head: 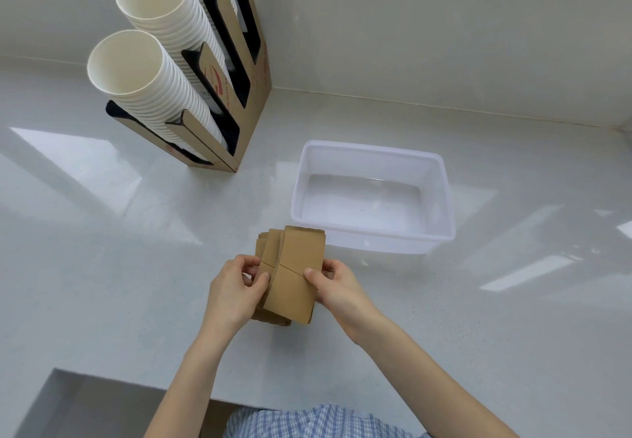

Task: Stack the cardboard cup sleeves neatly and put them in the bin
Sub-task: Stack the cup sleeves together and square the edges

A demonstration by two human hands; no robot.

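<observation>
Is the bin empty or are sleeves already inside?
Empty: the bin shows only its bare floor; the sleeves are held in both hands.

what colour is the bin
The bin is translucent white plastic, seen in the head view.
</observation>
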